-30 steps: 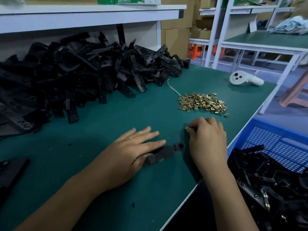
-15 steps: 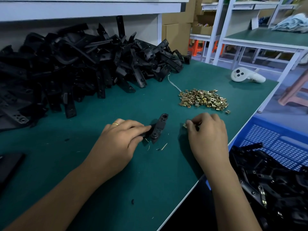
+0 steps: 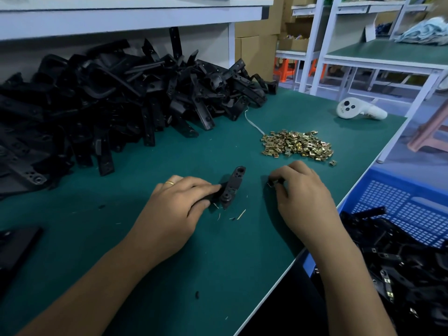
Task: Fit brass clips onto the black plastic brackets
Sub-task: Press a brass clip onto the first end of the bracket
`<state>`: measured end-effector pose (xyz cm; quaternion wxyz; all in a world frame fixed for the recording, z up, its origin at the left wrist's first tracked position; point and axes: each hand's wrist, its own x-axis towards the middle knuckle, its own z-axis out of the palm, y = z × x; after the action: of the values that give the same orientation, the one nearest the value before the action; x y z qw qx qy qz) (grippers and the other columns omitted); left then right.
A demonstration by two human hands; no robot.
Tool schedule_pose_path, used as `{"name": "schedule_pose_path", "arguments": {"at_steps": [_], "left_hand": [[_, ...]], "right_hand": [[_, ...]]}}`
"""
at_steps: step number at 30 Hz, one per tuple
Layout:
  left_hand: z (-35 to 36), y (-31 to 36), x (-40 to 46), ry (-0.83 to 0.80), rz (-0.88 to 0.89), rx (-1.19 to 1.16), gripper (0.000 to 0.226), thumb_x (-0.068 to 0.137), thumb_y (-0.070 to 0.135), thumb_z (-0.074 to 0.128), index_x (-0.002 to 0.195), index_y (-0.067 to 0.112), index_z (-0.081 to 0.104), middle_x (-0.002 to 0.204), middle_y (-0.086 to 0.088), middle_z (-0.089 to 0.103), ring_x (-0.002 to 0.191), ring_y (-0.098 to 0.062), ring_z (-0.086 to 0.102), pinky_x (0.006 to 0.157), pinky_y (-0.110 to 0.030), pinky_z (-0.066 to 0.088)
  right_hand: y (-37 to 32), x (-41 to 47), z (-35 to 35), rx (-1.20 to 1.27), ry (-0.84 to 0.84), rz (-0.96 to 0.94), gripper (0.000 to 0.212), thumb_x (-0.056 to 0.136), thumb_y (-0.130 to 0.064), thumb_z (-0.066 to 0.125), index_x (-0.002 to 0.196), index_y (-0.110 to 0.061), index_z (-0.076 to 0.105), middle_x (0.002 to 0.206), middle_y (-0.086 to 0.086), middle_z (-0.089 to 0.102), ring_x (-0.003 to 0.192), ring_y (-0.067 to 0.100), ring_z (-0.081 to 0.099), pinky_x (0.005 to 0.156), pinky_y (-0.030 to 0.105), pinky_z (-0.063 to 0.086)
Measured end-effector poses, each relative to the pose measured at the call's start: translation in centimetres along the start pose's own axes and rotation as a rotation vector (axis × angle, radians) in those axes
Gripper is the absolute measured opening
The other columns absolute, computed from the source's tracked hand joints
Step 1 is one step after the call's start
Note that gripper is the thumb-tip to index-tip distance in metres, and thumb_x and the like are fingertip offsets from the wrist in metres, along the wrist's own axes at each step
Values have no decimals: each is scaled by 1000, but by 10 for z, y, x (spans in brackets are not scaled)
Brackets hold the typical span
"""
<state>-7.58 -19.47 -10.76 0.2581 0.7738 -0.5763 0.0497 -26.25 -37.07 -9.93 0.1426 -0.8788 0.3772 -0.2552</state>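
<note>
My left hand (image 3: 177, 207) grips one end of a black plastic bracket (image 3: 232, 187) that rests on the green table, its free end pointing away from me. A short way to the right, my right hand (image 3: 300, 192) has its fingers curled and pinches a small brass clip (image 3: 271, 184) at the fingertips, apart from the bracket. A heap of brass clips (image 3: 297, 145) lies beyond my right hand. A big pile of black brackets (image 3: 116, 103) fills the back left of the table.
A blue crate (image 3: 412, 202) holding brackets with clips on them stands past the table's right edge. A white controller (image 3: 356, 111) lies at the far right. A white shelf (image 3: 121, 18) hangs over the bracket pile. A black part (image 3: 14, 246) sits at the left edge.
A second ago my left hand lay flat on the bracket; it has since gripped one end and turned the bracket to point away from me. My right hand has hardly moved.
</note>
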Motion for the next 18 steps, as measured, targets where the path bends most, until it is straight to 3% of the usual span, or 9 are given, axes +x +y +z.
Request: {"name": "schedule_pose_path", "arguments": {"at_steps": [4,10,15,18], "left_hand": [[-1,1,0,-6,-5,2,36,103,24,59,137,38,64,128,24,61,118,-9,48,101,-37,36],[-1,4,0,-7,-10,9,36,103,23,60,136,37,64,127,22,62,118,-11,48,99,-37,34],[0,3,0,-7,-16,6,36,103,22,59,136,36,65,127,22,62,118,-11,48,99,-36,34],[0,3,0,-5,-14,3,36,103,22,60,135,36,65,127,22,62,117,-11,48,100,-37,35]], "right_hand": [[4,2,-4,2,-58,-85,30,105,-15,50,123,-31,68,118,-3,51,112,23,49,84,42,51],[11,5,0,99,-60,-24,16,102,-21,61,113,-29,68,113,-3,48,106,20,50,79,33,40],[11,4,2,108,-46,-33,8,101,-29,62,108,-28,65,111,-4,47,104,19,49,81,37,46],[6,2,3,105,0,-75,14,101,-41,60,101,-27,64,104,-6,51,96,17,50,76,39,49]]}}
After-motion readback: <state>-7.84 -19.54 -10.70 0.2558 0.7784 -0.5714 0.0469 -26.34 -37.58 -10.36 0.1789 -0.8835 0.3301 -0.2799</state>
